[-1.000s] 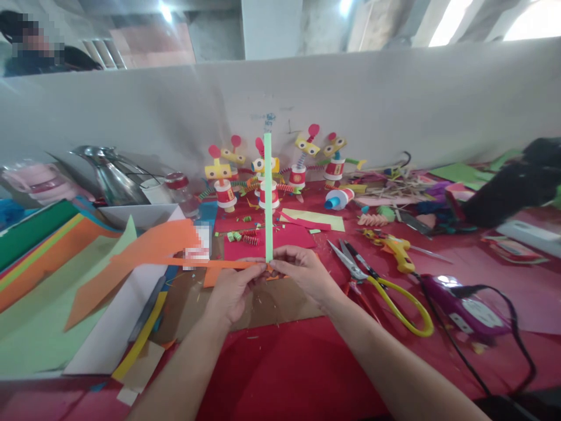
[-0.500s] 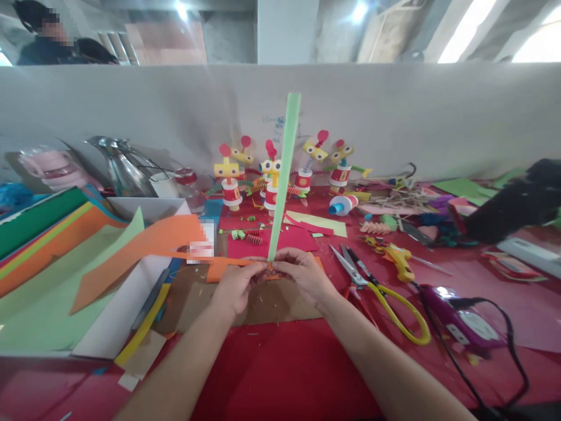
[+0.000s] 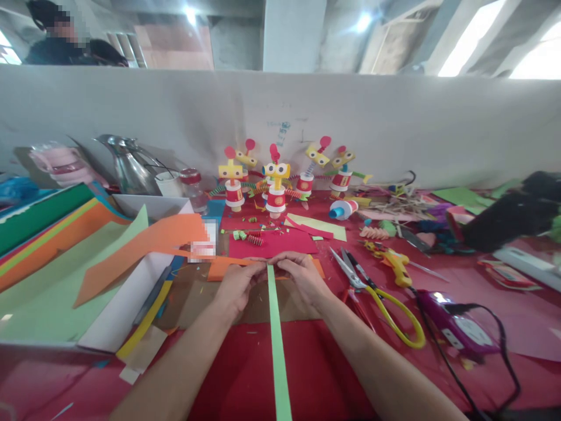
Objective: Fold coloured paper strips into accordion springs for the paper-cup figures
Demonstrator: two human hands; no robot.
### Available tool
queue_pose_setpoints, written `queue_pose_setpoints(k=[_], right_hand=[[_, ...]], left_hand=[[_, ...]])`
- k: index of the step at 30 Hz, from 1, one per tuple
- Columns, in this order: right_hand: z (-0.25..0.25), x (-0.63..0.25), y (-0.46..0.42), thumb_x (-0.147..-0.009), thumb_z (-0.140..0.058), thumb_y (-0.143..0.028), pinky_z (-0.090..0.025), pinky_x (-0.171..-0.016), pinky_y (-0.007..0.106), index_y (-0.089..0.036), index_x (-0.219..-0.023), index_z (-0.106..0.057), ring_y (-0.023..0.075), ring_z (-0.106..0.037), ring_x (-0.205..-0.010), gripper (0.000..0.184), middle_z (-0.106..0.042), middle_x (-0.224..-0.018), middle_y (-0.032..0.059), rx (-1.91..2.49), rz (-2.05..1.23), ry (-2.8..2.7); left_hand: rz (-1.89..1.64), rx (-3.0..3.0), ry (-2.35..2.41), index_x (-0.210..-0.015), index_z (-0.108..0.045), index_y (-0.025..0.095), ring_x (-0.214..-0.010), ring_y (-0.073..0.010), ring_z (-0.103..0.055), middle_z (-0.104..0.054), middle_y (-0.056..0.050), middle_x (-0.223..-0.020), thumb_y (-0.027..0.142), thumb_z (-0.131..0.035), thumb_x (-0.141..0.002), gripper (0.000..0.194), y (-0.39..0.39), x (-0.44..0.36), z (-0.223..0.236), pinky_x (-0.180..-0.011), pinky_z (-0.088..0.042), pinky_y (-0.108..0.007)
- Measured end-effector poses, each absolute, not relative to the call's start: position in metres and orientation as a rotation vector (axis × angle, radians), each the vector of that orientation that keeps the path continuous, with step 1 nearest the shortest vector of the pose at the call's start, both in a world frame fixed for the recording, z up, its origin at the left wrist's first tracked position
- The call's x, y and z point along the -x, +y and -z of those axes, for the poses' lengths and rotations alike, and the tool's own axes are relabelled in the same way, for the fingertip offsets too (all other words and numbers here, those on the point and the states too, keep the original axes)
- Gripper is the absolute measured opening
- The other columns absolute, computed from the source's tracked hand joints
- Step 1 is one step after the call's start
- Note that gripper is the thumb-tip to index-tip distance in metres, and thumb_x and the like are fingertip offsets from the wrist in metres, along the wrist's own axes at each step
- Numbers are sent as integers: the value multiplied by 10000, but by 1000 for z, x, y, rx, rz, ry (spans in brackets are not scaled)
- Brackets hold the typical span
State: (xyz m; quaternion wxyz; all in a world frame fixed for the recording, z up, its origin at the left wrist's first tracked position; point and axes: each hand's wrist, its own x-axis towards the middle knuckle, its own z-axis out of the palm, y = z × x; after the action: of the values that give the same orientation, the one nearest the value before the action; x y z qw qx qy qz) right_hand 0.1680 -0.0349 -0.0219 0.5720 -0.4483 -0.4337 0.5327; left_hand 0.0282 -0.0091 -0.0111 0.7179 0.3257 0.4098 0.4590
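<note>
My left hand (image 3: 236,286) and my right hand (image 3: 304,279) meet fingertip to fingertip above the brown board (image 3: 197,298), both pinched closed. Between them is the spot where two paper strips cross. From there the light green paper strip (image 3: 277,345) runs straight down toward me, past the bottom edge of the view. An orange paper strip (image 3: 232,261) leads off to the left from the left fingertips, toward a wide orange sheet (image 3: 144,242). Fingers cover the crossing itself. Folded orange paper (image 3: 225,271) lies beneath the hands.
Several paper-cup figures (image 3: 276,196) stand against the white partition (image 3: 385,117). Scissors (image 3: 385,313), a yellow glue gun (image 3: 398,269) and a purple box (image 3: 467,327) with a cable lie to the right. An open white box (image 3: 116,316) of coloured paper is on the left.
The green strip stood upright before; it has been folded over and now points down toward me. Both hands stay pinched at the same spot. The view has shifted slightly.
</note>
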Motion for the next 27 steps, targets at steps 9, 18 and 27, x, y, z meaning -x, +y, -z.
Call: queue_pose_setpoints(k=[9, 18, 27], right_hand=[[24, -167, -33, -644, -741, -313, -474, -748, 294, -177, -798, -704, 131, -605, -729, 208, -679, -765, 10, 1089, -1180, -1081], [20, -160, -34, -654, -736, -281, -480, -715, 281, -203, -873, -646, 136, -589, -745, 250, -644, -786, 4, 1047, -1084, -1078], [15, -152, -42, -647, -757, -348, -468, -693, 273, -170, -799, -672, 134, -597, -718, 249, -672, -772, 23, 1039, -1201, -893]], left_hand=[[-1042, -781, 859, -655, -705, 134, -584, -121, -585, -669, -17, -613, 189, -763, -526, 152, -6, -28, 10, -571, -452, -228], [-1091, -830, 860, -681, -703, 128, -602, -135, -599, -688, -36, -646, 209, -810, -506, 221, -7, -29, 8, -623, -465, -261], [-1177, -789, 804, -713, -687, 134, -637, -124, -622, -690, -19, -684, 187, -797, -555, 200, -9, -29, 9, -670, -483, -254]])
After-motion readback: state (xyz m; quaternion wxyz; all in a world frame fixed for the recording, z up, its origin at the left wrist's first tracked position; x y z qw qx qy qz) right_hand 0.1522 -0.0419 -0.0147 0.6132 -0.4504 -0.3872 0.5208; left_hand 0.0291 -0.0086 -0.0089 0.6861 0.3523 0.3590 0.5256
